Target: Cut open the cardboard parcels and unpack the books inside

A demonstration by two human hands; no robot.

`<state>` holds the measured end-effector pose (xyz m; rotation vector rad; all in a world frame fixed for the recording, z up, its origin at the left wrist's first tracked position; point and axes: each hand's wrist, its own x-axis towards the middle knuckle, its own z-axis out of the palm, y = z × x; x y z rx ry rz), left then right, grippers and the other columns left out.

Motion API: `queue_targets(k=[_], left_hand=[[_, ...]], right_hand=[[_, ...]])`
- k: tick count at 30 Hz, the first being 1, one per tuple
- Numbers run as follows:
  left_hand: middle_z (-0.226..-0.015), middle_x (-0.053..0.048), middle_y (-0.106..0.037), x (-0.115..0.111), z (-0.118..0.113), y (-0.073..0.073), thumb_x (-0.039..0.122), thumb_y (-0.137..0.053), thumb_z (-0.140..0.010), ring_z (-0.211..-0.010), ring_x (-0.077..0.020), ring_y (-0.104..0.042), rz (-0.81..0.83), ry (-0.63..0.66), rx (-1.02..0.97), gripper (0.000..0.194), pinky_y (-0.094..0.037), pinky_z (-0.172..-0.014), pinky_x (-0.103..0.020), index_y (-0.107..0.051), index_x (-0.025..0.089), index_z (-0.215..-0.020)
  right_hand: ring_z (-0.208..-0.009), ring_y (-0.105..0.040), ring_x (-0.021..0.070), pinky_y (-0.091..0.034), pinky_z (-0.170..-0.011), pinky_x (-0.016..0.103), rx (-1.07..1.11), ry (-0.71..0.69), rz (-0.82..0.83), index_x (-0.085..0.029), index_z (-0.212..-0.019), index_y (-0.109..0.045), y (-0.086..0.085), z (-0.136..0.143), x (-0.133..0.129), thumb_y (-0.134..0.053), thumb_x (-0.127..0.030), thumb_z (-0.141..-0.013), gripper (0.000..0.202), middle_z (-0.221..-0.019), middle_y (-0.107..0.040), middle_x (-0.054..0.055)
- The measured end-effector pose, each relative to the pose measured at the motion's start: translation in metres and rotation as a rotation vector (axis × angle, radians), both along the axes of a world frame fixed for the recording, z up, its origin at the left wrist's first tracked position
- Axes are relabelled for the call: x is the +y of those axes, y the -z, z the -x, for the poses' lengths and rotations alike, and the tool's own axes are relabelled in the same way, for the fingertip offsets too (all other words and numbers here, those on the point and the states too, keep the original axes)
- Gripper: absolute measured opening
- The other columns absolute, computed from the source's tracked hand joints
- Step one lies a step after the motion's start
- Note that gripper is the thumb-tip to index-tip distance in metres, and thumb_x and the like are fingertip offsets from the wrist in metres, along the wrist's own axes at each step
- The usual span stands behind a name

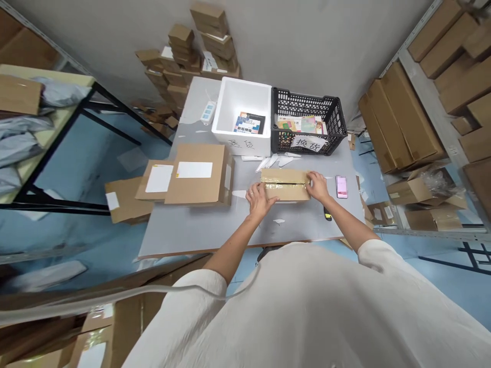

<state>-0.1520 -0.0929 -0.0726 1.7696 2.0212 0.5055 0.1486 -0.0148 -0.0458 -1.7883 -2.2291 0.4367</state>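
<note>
A small cardboard box (286, 192) lies on the grey table, with clear tape along its top and a narrow dark gap across the middle. My left hand (259, 199) grips its left end, the thumb along the near side. At the opposite end, my right hand (316, 185) has its fingers bent over the edge near the gap. Close to my right wrist is a yellow and black utility knife (327, 214), partly hidden by the forearm. Further right lies a phone (341, 187) with a pink screen.
Behind the box stand a white foam bin (241, 145) and a black plastic crate (337, 117), both holding books. Larger cardboard boxes (195, 189) sit at the table's left. Paper scraps (270, 162) lie before the bins. Loaded shelves flank both sides.
</note>
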Motion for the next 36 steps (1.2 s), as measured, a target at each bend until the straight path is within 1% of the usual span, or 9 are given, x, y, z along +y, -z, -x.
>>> queue_targets(k=[4,7,13,20,24,26,29,32,36], left_hand=[[-0.166,-0.026,-0.053,-0.001,-0.002,0.0,0.058,-0.077,-0.1,-0.159,-0.0453,-0.047,0.018,0.013,-0.014,0.072,-0.034,-0.134,-0.065,-0.055,0.022,-0.159],[-0.166,-0.024,-0.052,0.001,-0.001,-0.002,0.055,-0.076,-0.102,-0.16,-0.0449,-0.045,0.027,0.048,-0.021,0.064,-0.034,-0.133,-0.065,-0.059,0.024,-0.155],[-0.167,-0.021,-0.051,0.004,0.0,-0.008,0.055,-0.078,-0.102,-0.158,-0.0454,-0.045,0.027,0.11,-0.003,0.062,-0.037,-0.131,-0.066,-0.064,0.032,-0.157],[-0.172,-0.018,-0.048,0.004,0.001,-0.007,0.052,-0.078,-0.101,-0.158,-0.0468,-0.041,0.069,0.15,0.01,0.057,-0.038,-0.129,-0.067,-0.068,0.035,-0.155],[-0.173,-0.017,-0.047,0.006,0.001,-0.01,0.05,-0.081,-0.1,-0.159,-0.0449,-0.04,0.113,0.153,0.016,0.061,-0.036,-0.13,-0.063,-0.066,0.035,-0.157],[-0.174,-0.016,-0.046,0.006,0.001,-0.011,0.052,-0.083,-0.098,-0.159,-0.0445,-0.039,0.13,0.156,0.02,0.064,-0.036,-0.13,-0.062,-0.065,0.036,-0.158],[-0.175,-0.015,-0.044,0.005,0.002,-0.012,0.055,-0.084,-0.098,-0.159,-0.0445,-0.038,0.143,0.161,0.025,0.071,-0.035,-0.13,-0.061,-0.06,0.038,-0.162],[-0.177,-0.016,-0.043,0.005,0.003,-0.014,0.056,-0.081,-0.1,-0.158,-0.0441,-0.038,0.148,0.174,0.035,0.073,-0.035,-0.129,-0.06,-0.056,0.036,-0.167],[-0.178,-0.016,-0.043,0.005,0.004,-0.016,0.059,-0.082,-0.099,-0.157,-0.0449,-0.039,0.15,0.191,0.052,0.079,-0.036,-0.127,-0.06,-0.054,0.037,-0.169]], right_hand=[[-0.125,-0.063,0.0382,-0.047,-0.109,0.053,-0.023,-0.055,0.002,-0.024,-0.126,-0.078,-0.008,-0.002,0.004,-0.056,-0.026,-0.106,0.03,-0.142,-0.079,0.016],[-0.123,-0.064,0.0374,-0.045,-0.108,0.052,-0.044,-0.089,-0.021,-0.024,-0.124,-0.079,-0.013,-0.004,0.004,-0.051,-0.029,-0.112,0.03,-0.139,-0.081,0.015],[-0.12,-0.062,0.0372,-0.041,-0.111,0.053,-0.066,-0.145,-0.06,-0.025,-0.123,-0.08,-0.02,-0.008,0.009,-0.043,-0.032,-0.117,0.038,-0.128,-0.084,0.016],[-0.122,-0.06,0.0405,-0.045,-0.108,0.054,0.006,-0.026,-0.144,-0.021,-0.13,-0.077,-0.029,-0.001,0.049,-0.042,-0.033,-0.115,0.04,-0.127,-0.076,0.02],[-0.114,-0.063,0.0366,-0.053,-0.1,0.048,0.108,0.082,-0.189,-0.019,-0.133,-0.07,-0.023,0.005,0.066,-0.043,-0.032,-0.112,0.037,-0.125,-0.072,0.019],[-0.113,-0.065,0.035,-0.055,-0.101,0.048,0.147,0.078,-0.183,-0.019,-0.134,-0.068,-0.018,0.008,0.068,-0.042,-0.03,-0.111,0.037,-0.123,-0.074,0.018],[-0.128,-0.065,0.0376,-0.054,-0.113,0.054,0.128,0.005,-0.113,-0.017,-0.142,-0.068,-0.009,0.01,0.064,-0.043,-0.03,-0.11,0.042,-0.137,-0.076,0.022],[-0.15,-0.059,0.04,-0.048,-0.127,0.06,0.064,-0.058,0.049,-0.013,-0.156,-0.063,0.0,0.009,0.059,-0.047,-0.032,-0.108,0.054,-0.161,-0.068,0.022],[-0.161,-0.053,0.0347,-0.039,-0.139,0.054,0.1,-0.106,0.188,-0.013,-0.163,-0.062,0.009,0.005,0.059,-0.046,-0.039,-0.11,0.061,-0.172,-0.062,0.018]])
